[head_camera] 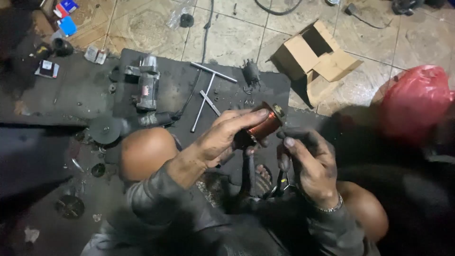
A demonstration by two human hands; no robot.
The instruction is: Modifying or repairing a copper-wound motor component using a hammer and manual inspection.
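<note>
Seen from the head camera, a person seated on the floor grips a copper-wound motor armature point(263, 125) in the left hand point(222, 137), fingers wrapped along its body, holding it in the air above the near edge of a dark rubber mat point(166, 85). The grease-blackened right hand point(308, 161), a metal bracelet point(329, 207) at its wrist, is curled just beside the armature's end; whether it pinches anything cannot be told. On the mat lie a T-handle wrench point(208, 92) and a grey motor housing point(148, 87), while an open cardboard box point(315, 54) and a red plastic bag point(414, 99) sit on the tiled floor point(237, 33) beyond the mat's far right corner.
</note>
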